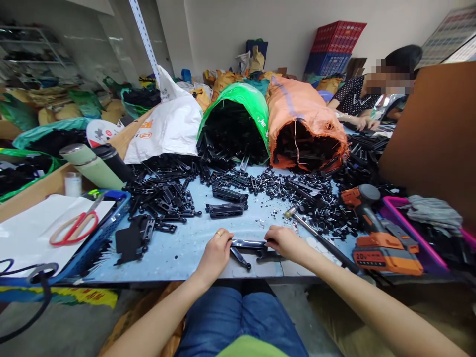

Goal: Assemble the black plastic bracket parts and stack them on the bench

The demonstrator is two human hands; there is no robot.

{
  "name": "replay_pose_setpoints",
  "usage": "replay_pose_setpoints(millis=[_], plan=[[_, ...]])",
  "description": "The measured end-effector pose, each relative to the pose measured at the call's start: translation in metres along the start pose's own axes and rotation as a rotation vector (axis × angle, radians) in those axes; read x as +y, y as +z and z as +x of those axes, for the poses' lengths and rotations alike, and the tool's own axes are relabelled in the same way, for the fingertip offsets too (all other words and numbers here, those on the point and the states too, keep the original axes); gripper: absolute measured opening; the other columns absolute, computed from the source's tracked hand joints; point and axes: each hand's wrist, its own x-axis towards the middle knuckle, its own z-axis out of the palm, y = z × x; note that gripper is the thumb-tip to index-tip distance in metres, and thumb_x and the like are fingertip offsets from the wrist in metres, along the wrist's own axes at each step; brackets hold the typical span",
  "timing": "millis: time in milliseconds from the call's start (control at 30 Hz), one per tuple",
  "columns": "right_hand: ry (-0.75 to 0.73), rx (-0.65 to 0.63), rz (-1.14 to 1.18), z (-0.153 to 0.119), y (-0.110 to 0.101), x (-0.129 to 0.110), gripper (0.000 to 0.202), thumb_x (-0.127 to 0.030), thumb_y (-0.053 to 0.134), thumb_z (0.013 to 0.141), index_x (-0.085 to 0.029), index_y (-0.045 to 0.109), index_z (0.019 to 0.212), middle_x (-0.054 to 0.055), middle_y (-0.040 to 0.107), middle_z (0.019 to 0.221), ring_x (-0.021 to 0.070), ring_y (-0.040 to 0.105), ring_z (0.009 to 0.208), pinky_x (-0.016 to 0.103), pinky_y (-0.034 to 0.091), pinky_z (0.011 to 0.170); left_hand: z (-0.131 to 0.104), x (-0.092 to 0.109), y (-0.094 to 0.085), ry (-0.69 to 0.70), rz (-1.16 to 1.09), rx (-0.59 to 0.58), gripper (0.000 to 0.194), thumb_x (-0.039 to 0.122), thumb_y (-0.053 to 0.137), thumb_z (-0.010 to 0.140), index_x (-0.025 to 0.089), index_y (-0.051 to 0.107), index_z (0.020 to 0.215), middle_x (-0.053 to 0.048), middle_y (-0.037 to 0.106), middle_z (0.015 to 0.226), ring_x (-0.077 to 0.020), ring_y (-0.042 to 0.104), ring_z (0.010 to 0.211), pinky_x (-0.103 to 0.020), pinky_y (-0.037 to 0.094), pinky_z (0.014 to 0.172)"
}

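Note:
Near the table's front edge, my left hand (pixel 218 248) pinches the left end of a black plastic arm piece (pixel 248 244). My right hand (pixel 284 242) has its fingers closed on the right end of that same piece. A shorter black link (pixel 241 259) angles down toward me from beneath the left end; whether it is joined there I cannot tell. Just beyond my hands lie several assembled black arm pieces (pixel 226 210) in a small stack. A hammer (pixel 316 237) rests to the right, its head pointing away from me.
An orange cordless drill (pixel 385 253) lies right, by a pink basket (pixel 394 213). Loose screws and black parts (pixel 316 203) spread behind the hammer. Green (pixel 238 99) and orange sacks (pixel 297 104) spill parts. Red scissors (pixel 76 228) lie left. Another person (pixel 357 96) sits at back right.

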Motion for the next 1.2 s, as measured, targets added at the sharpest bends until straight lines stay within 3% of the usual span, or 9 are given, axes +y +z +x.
replay_pose_setpoints(millis=[133, 267, 367, 500, 633, 800, 1000, 1100, 1200], plan=[[-0.029, -0.068, -0.115, 0.003, 0.000, -0.011, 0.005, -0.017, 0.057, 0.080, -0.017, 0.062, 0.079, 0.006, 0.061, 0.085, 0.0178, 0.059, 0.074, 0.024, 0.037, 0.063, 0.001, 0.000, 0.002, 0.007, 0.034, -0.023, 0.021, 0.006, 0.041, 0.082, 0.018, 0.058, 0.089, -0.005, 0.055, 0.089, -0.0170, 0.055, 0.085, -0.032, 0.046, 0.077], [-0.021, -0.006, -0.101, -0.002, 0.005, -0.012, 0.007, -0.020, 0.055, 0.083, -0.018, 0.056, 0.090, 0.005, 0.061, 0.087, 0.0178, 0.059, 0.077, 0.024, 0.038, 0.064, 0.007, -0.010, -0.005, -0.093, 0.001, 0.033, 0.014, 0.009, 0.049, 0.079, 0.018, 0.058, 0.084, -0.003, 0.057, 0.083, -0.0162, 0.057, 0.080, -0.030, 0.048, 0.074], [-0.038, 0.064, -0.050, -0.010, 0.014, -0.007, 0.008, -0.024, 0.050, 0.087, -0.019, 0.054, 0.092, 0.004, 0.060, 0.086, 0.0159, 0.058, 0.076, 0.023, 0.039, 0.064, 0.004, -0.005, -0.004, -0.029, 0.132, 0.007, 0.017, 0.010, 0.047, 0.081, 0.018, 0.059, 0.092, -0.006, 0.059, 0.093, -0.0189, 0.056, 0.090, -0.034, 0.046, 0.080], [-0.142, 0.235, -0.012, -0.022, 0.035, 0.004, 0.018, -0.028, 0.041, 0.092, -0.020, 0.055, 0.097, 0.006, 0.060, 0.090, 0.0153, 0.058, 0.079, 0.025, 0.043, 0.068, -0.001, 0.019, 0.020, 0.195, 0.392, -0.031, 0.042, 0.027, 0.054, 0.082, 0.018, 0.045, 0.122, -0.012, 0.052, 0.120, -0.0274, 0.043, 0.116, -0.049, 0.029, 0.099], [-0.258, 0.398, -0.014, -0.033, 0.061, 0.022, 0.035, -0.034, 0.043, 0.091, -0.018, 0.047, 0.121, 0.012, 0.058, 0.105, 0.0198, 0.056, 0.094, 0.031, 0.046, 0.078, 0.009, 0.029, 0.053, 0.263, 0.398, -0.291, 0.062, 0.046, 0.062, 0.074, 0.013, 0.043, 0.123, -0.013, 0.058, 0.108, -0.0279, 0.050, 0.103, -0.044, 0.038, 0.089], [-0.251, 0.322, -0.033, -0.033, 0.077, 0.045, 0.050, -0.043, 0.047, 0.088, -0.016, 0.041, 0.130, 0.010, 0.058, 0.091, 0.0203, 0.054, 0.082, 0.033, 0.046, 0.071, 0.015, 0.021, 0.065, 0.199, 0.374, -0.307, 0.045, 0.038, 0.064, 0.074, 0.017, 0.048, 0.112, -0.009, 0.057, 0.102, -0.0253, 0.050, 0.096, -0.038, 0.040, 0.079], [-0.369, 0.097, -0.173, -0.023, 0.064, 0.056, 0.048, -0.046, 0.038, 0.090, -0.018, 0.045, 0.128, 0.008, 0.056, 0.084, 0.0206, 0.049, 0.080, 0.032, 0.041, 0.066, 0.015, 0.022, 0.063, 0.216, 0.367, -0.307, 0.045, 0.042, 0.063, 0.073, 0.017, 0.050, 0.108, -0.008, 0.056, 0.100, -0.0253, 0.049, 0.095, -0.037, 0.039, 0.080], [-0.377, 0.077, -0.178, -0.026, 0.054, 0.057, 0.048, -0.045, 0.038, 0.091, -0.019, 0.043, 0.130, 0.009, 0.058, 0.089, 0.0199, 0.050, 0.081, 0.032, 0.042, 0.069, 0.007, 0.025, 0.062, 0.230, 0.364, -0.278, 0.047, 0.041, 0.060, 0.076, 0.016, 0.048, 0.114, -0.010, 0.056, 0.106, -0.0259, 0.049, 0.100, -0.039, 0.038, 0.084], [-0.379, 0.200, -0.135, -0.025, 0.048, 0.045, 0.048, -0.046, 0.041, 0.089, -0.020, 0.043, 0.130, 0.013, 0.056, 0.109, 0.0220, 0.050, 0.095, 0.038, 0.041, 0.080, -0.014, 0.029, 0.059, 0.248, 0.396, -0.156, 0.036, 0.035, 0.050, 0.083, 0.015, 0.050, 0.113, -0.013, 0.056, 0.111, -0.0263, 0.048, 0.105, -0.041, 0.036, 0.090]])
